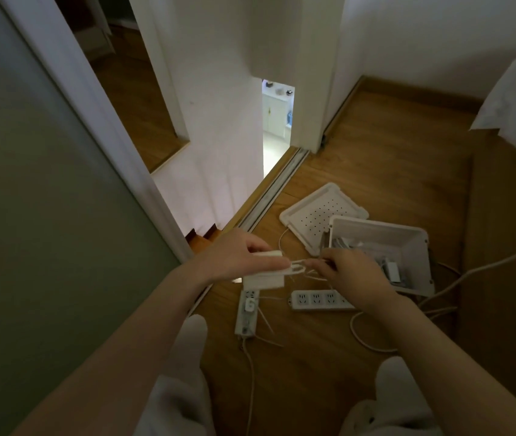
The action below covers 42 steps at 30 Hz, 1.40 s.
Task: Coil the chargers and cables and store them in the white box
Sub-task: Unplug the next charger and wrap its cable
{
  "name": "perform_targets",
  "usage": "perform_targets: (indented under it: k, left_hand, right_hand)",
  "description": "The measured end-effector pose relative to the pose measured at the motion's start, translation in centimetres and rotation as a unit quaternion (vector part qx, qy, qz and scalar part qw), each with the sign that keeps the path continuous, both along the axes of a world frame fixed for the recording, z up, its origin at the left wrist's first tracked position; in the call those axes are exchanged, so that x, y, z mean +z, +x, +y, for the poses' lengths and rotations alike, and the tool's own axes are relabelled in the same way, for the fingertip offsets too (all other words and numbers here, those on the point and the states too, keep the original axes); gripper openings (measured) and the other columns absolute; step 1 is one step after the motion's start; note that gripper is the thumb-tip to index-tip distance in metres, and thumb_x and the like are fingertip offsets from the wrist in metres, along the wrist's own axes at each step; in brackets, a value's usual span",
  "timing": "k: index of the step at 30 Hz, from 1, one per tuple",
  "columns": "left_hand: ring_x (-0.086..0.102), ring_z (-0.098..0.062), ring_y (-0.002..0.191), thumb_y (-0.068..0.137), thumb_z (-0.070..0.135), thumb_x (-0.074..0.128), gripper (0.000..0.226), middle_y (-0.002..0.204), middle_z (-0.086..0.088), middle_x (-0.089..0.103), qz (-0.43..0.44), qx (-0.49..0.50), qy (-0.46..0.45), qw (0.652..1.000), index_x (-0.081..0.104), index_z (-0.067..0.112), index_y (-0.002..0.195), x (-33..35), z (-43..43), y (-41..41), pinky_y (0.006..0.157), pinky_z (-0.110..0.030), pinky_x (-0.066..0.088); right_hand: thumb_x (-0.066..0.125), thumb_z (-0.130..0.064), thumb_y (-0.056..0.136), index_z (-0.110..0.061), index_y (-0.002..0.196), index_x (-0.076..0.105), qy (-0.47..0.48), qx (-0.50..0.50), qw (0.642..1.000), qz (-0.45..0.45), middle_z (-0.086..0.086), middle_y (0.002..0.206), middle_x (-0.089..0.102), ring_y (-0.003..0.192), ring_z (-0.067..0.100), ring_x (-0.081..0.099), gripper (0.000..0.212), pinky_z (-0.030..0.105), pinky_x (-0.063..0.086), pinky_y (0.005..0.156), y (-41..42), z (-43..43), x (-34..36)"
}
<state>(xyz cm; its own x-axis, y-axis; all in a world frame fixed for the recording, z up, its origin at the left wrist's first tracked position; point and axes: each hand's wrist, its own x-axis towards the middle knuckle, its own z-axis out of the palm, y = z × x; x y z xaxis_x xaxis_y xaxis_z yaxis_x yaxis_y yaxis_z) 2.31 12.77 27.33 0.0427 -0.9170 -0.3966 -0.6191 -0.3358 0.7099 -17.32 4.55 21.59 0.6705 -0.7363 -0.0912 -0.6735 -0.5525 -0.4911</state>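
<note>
Pale trouser knees (pixel 187 347), nearest, bent over a wooden floor (pixel 376 171).
Left hand (pixel 244 258): fingers curled round a white charger brick (pixel 264 280), square and flat, held above the floor.
Thin white cable (pixel 296 268): runs from the brick, folded into short loops between both hands, loose ends trailing down.
Right hand (pixel 352 275): fingertips pinching the cable loops.
White box (pixel 407 247): open on the floor just beyond the right hand, small white adapters (pixel 392 272) lying inside.
Perforated white lid (pixel 310 215): flat beside the box, touching it.
Power strip (pixel 316 300): under the right wrist.
Second power strip (pixel 245 322): below the brick, a plug seated in it.
Thick white cord (pixel 483 269): runs off to the right.
</note>
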Motion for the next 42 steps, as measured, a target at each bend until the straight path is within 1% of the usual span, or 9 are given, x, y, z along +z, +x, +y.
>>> perform_targets:
  k: [4, 11, 14, 18, 23, 28, 31, 34, 42]
  left_hand:
    - [0.054, -0.002, 0.076, 0.074, 0.047, 0.071, 0.047, 0.085, 0.011, 0.056, -0.09, 0.003, 0.013, 0.996, 0.064, 0.019, 0.111, -0.8, 0.0, -0.2, 0.064, -0.017, 0.05]
    - [0.053, -0.004, 0.071, 0.075, 0.064, 0.059, 0.043, 0.084, 0.012, 0.05, -0.207, 0.079, -0.058, 0.973, 0.046, 0.028, 0.096, -1.6, -0.3, -0.1, 0.066, -0.024, 0.052]
    - [0.057, -0.009, 0.075, 0.079, 0.066, 0.051, 0.045, 0.083, 0.011, 0.051, -0.206, 0.112, -0.076, 0.969, 0.043, 0.026, 0.098, -1.9, -0.4, 0.2, 0.071, -0.03, 0.055]
    - [0.06, -0.013, 0.077, 0.086, 0.063, 0.04, 0.045, 0.087, 0.004, 0.055, -0.208, 0.159, -0.079, 0.962, 0.041, 0.021, 0.101, -2.4, -0.5, 0.6, 0.065, -0.029, 0.052]
    - [0.051, -0.008, 0.07, 0.095, 0.046, 0.041, 0.034, 0.081, 0.003, 0.049, 0.008, 0.275, -0.025, 0.961, 0.042, 0.014, 0.106, -2.0, -1.2, 0.5, 0.056, -0.021, 0.044]
    - [0.059, -0.023, 0.095, 0.094, 0.042, 0.048, 0.038, 0.112, -0.012, 0.058, 0.195, 0.368, -0.015, 0.909, 0.048, 0.01, 0.116, -1.7, -1.1, 0.6, 0.067, -0.028, 0.054]
    - [0.059, -0.026, 0.103, 0.093, 0.038, 0.05, 0.04, 0.117, -0.014, 0.059, 0.305, 0.386, -0.01, 0.87, 0.05, 0.009, 0.12, -1.2, -0.7, 0.5, 0.07, -0.031, 0.055]
    - [0.059, -0.028, 0.105, 0.093, 0.038, 0.048, 0.042, 0.116, -0.016, 0.059, 0.349, 0.388, -0.003, 0.853, 0.05, 0.007, 0.121, -0.8, -0.5, 0.7, 0.078, -0.034, 0.055]
    - [0.058, -0.028, 0.107, 0.094, 0.047, 0.041, 0.045, 0.114, -0.014, 0.06, 0.384, 0.357, 0.027, 0.851, 0.052, 0.013, 0.121, -0.6, -0.5, 1.0, 0.09, -0.045, 0.05]
  right_hand:
    - [0.041, -0.054, 0.09, -0.021, 0.076, 0.06, -0.038, -0.013, 0.999, 0.008, -0.003, 0.062, 0.059, 0.052, 0.009, 0.053, 0.04, 0.018, 0.039, 0.047, 0.6, 0.4, 0.8]
    - [0.043, -0.046, 0.094, -0.024, 0.074, 0.057, -0.032, -0.067, 0.996, -0.044, -0.004, 0.06, 0.057, 0.052, 0.011, 0.055, 0.032, 0.021, 0.045, 0.05, 1.5, 1.8, 3.0]
    - [0.04, -0.039, 0.096, -0.025, 0.074, 0.052, -0.031, -0.06, 0.996, -0.064, -0.008, 0.055, 0.049, 0.045, 0.005, 0.044, 0.029, 0.012, 0.031, 0.044, 1.8, 3.1, 3.3]
    - [0.036, -0.034, 0.098, -0.024, 0.082, 0.055, -0.013, -0.056, 0.993, -0.099, -0.01, 0.055, 0.047, 0.043, 0.003, 0.042, 0.026, 0.012, 0.037, 0.044, 2.0, 4.5, 3.8]
    - [0.037, -0.03, 0.098, -0.021, 0.092, 0.06, -0.021, -0.008, 0.988, -0.152, -0.014, 0.052, 0.041, 0.055, -0.004, 0.051, 0.025, 0.012, 0.039, 0.049, 2.7, 6.8, 3.5]
    - [0.032, -0.029, 0.1, -0.025, 0.111, 0.053, 0.063, 0.04, 0.988, -0.132, -0.01, 0.073, 0.054, 0.053, 0.003, 0.045, 0.024, 0.015, 0.038, 0.051, 3.6, 8.0, 2.3]
    - [0.032, -0.024, 0.101, -0.029, 0.127, 0.045, 0.105, 0.066, 0.987, -0.1, -0.005, 0.095, 0.06, 0.073, 0.003, 0.054, 0.029, 0.018, 0.048, 0.065, 3.8, 8.3, 1.9]
    - [0.034, -0.019, 0.1, -0.027, 0.132, 0.042, 0.113, 0.088, 0.988, -0.057, -0.005, 0.104, 0.058, 0.076, 0.003, 0.052, 0.034, 0.018, 0.047, 0.068, 4.0, 8.1, 1.4]
    - [0.034, -0.022, 0.1, -0.02, 0.106, 0.058, 0.121, 0.051, 0.988, -0.082, -0.015, 0.067, 0.046, 0.055, -0.002, 0.043, 0.025, 0.011, 0.033, 0.052, 3.8, 6.1, 0.5]
